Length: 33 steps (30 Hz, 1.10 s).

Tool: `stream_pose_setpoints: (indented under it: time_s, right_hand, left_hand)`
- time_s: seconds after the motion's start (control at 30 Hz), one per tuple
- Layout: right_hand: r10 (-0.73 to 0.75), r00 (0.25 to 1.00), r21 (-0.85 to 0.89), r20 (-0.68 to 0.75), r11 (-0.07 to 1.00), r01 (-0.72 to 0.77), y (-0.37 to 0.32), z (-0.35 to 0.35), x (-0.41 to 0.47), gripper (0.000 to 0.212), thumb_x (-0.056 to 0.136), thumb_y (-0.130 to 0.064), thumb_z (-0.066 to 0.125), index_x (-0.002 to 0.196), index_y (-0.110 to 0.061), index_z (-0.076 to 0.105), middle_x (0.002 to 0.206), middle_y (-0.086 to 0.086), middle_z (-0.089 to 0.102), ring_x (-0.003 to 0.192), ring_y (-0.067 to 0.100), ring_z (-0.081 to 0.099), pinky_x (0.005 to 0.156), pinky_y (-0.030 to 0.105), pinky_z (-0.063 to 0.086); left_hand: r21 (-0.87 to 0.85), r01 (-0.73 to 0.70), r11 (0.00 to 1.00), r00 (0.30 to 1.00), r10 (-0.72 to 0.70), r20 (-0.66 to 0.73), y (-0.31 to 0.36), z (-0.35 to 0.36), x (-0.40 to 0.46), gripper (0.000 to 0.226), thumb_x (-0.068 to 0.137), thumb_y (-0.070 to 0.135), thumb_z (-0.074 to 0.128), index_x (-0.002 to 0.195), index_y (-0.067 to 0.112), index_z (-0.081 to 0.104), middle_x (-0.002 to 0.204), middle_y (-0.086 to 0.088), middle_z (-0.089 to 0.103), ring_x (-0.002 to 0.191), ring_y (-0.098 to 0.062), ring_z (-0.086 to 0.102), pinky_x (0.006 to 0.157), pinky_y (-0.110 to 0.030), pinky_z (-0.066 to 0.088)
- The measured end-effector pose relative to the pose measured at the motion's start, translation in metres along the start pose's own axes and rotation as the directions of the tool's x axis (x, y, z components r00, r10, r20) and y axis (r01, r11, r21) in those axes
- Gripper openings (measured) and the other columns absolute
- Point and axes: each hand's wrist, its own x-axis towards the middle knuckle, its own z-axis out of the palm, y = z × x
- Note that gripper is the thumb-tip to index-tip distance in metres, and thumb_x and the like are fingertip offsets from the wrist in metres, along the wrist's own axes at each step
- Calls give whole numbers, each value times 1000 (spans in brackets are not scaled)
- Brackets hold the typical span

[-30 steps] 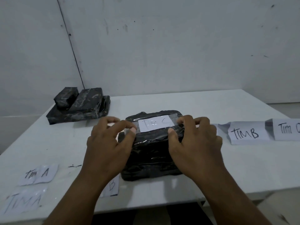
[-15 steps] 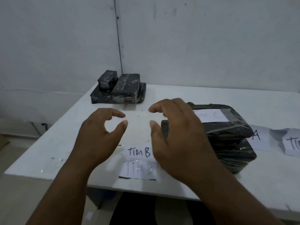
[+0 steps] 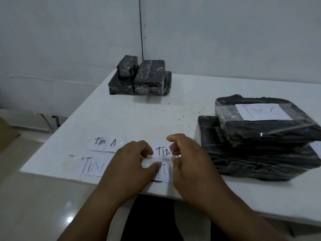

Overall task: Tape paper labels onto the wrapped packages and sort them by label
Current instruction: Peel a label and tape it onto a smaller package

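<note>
Two black wrapped packages are stacked at the right; the upper package (image 3: 264, 131) carries a taped paper label reading TIM C (image 3: 262, 112), and the lower package (image 3: 260, 164) lies under it. Three unlabelled black packages (image 3: 139, 79) sit piled at the table's far left corner. Near the front edge, my left hand (image 3: 130, 166) and my right hand (image 3: 189, 162) meet over two taped paper labels. My left thumb rests on the lower label (image 3: 164, 173), while my right fingers curl over the upper TIM label (image 3: 162, 150). Whether either hand grips a label is hidden.
A TIM A label (image 3: 107, 143) and a larger TIM label (image 3: 92, 166) lie taped to the white table (image 3: 139, 119) left of my hands. A white paper (image 3: 317, 148) shows at the right edge beside the stack. A brown cardboard piece (image 3: 7, 133) lies on the floor, left.
Both hands let go of the TIM C package, which now sits to the right, and came down onto the labels at the front edge. The view swung left.
</note>
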Motion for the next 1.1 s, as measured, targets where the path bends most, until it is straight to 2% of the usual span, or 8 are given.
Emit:
stream_pose_setpoints:
  time_s: [0.17, 0.27, 0.4, 0.63, 0.77, 0.87, 1.0, 1.1]
  right_hand:
    - [62, 994, -44, -87, 997, -66, 10, -2, -7, 63, 89, 0, 57, 143, -31, 45, 127, -15, 51, 112, -5, 44, 87, -2, 32]
    - [91, 993, -32, -71, 995, -93, 11, -6, -6, 68, 87, 3, 56, 141, -37, 42, 125, -20, 50, 114, -6, 46, 86, 2, 35]
    - [100, 994, 16, -45, 995, -100, 11, -10, -5, 71, 86, 6, 54, 140, -39, 43, 123, -24, 51, 117, -12, 45, 89, 1, 35]
    - [101, 995, 97, 24, 990, -103, 9, -19, -7, 77, 89, 12, 46, 149, -35, 38, 138, -21, 50, 130, -9, 44, 110, 15, 36]
    - [114, 988, 48, 102, 992, -119, 10, -23, -8, 84, 89, 6, 50, 152, -44, 27, 146, -26, 39, 135, -11, 34, 103, 6, 24]
    - [108, 984, -13, 142, 994, -107, 12, -25, -8, 80, 92, -7, 57, 153, -45, 23, 139, -26, 41, 129, -8, 38, 95, 5, 26]
    - [100, 984, -18, 145, 995, -98, 13, -27, -7, 73, 92, -16, 66, 148, -47, 31, 124, -26, 54, 116, -9, 49, 85, 0, 33]
    - [102, 993, 107, 62, 988, -108, 13, -26, -4, 58, 91, -22, 73, 134, -49, 46, 96, -22, 63, 96, -7, 62, 76, 4, 44]
  left_hand:
    - [-74, 5, 997, 997, 1, 73, -6, -2, 1, 27, 75, 47, 82, 91, 41, 61, 88, 20, 65, 89, 12, 54, 62, -10, 37]
    - [-100, 31, 995, 990, -17, 140, -8, -2, 5, 23, 81, 38, 81, 95, 42, 64, 88, 18, 67, 86, 9, 55, 62, -11, 38]
    - [-86, 42, 995, 985, -27, 168, -7, -1, 10, 8, 89, 30, 74, 85, 36, 72, 83, 19, 69, 88, 9, 58, 65, -6, 42]
    - [-108, 32, 994, 970, -5, 243, -8, -7, 14, 16, 95, 29, 66, 80, 34, 68, 86, 19, 67, 81, 6, 57, 62, -13, 37]
    - [-199, 40, 979, 954, 21, 297, -8, -9, 14, 14, 97, 35, 62, 84, 40, 66, 81, 25, 65, 70, 6, 55, 62, -14, 39]
    - [-277, 26, 960, 947, 66, 315, -6, -14, 14, 16, 99, 36, 60, 86, 41, 66, 80, 21, 67, 70, 3, 56, 68, -22, 42]
    - [-374, 1, 928, 976, 81, 204, -10, -29, 16, 14, 100, 31, 61, 89, 34, 69, 84, 3, 71, 76, -15, 62, 76, -34, 49]
    - [-442, -41, 896, 993, 86, 82, -14, -41, 18, 11, 96, 28, 66, 89, 33, 72, 81, 4, 72, 72, -10, 62, 73, -32, 52]
